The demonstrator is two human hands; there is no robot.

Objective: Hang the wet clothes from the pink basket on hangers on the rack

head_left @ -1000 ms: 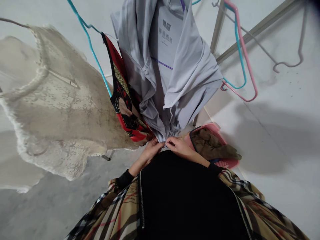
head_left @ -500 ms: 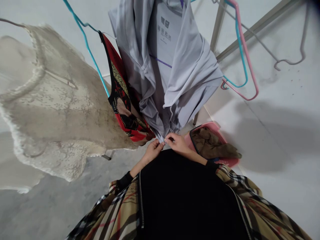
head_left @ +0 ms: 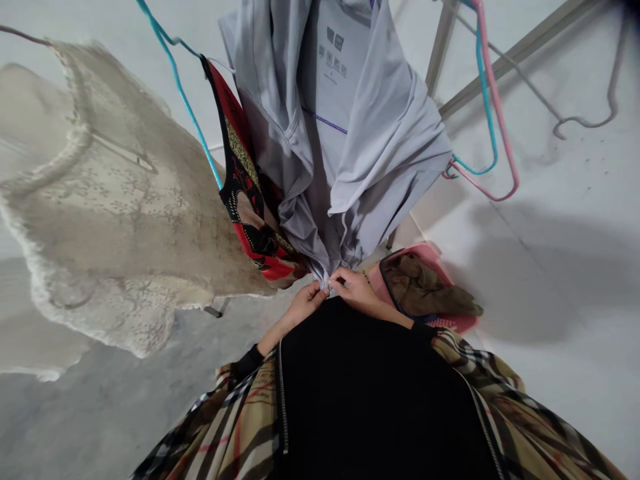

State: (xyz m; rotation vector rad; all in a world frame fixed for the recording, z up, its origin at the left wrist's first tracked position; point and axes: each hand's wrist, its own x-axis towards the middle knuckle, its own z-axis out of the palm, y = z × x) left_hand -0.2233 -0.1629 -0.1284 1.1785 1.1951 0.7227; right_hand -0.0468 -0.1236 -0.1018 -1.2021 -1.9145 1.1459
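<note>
A light grey jacket [head_left: 390, 147] hangs open in front of me, with a printed label area inside its back and a purple hanger bar showing within. My left hand [head_left: 306, 301] pinches the lower front edge of the jacket. Right beside it, my right hand [head_left: 353, 288] grips the same lower edge between thumb and fingers. The fingertips almost meet; the small part between them is too small to make out. Against the jacket's left side hangs a red and black patterned garment [head_left: 250, 207].
A cream lace top [head_left: 125, 220] hangs at the left, near a blue hanger [head_left: 183, 93]. On the right are a pink hanger [head_left: 500, 120] and a grey metal bar [head_left: 520, 53]. A pink basket [head_left: 430, 253] holding brown cloth [head_left: 425, 287] stands low at the right.
The view has shifted slightly, so the hanging clothes appear a little further right. Both hands stay at the jacket's lower edge with nearly the same hold.
</note>
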